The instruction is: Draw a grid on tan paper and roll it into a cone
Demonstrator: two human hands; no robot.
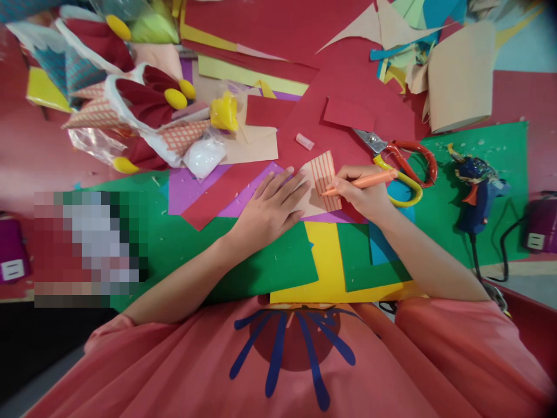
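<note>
Left hand (270, 208) lies spread flat on striped paper (322, 168); right hand (362, 194) grips 1 orange marker (375, 177)

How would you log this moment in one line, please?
left hand: on striped paper | right hand: holding orange marker, tip on striped paper

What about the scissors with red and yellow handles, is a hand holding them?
No, the scissors lie beside the right hand, which grips an orange marker, while the left hand touches striped paper.
</note>
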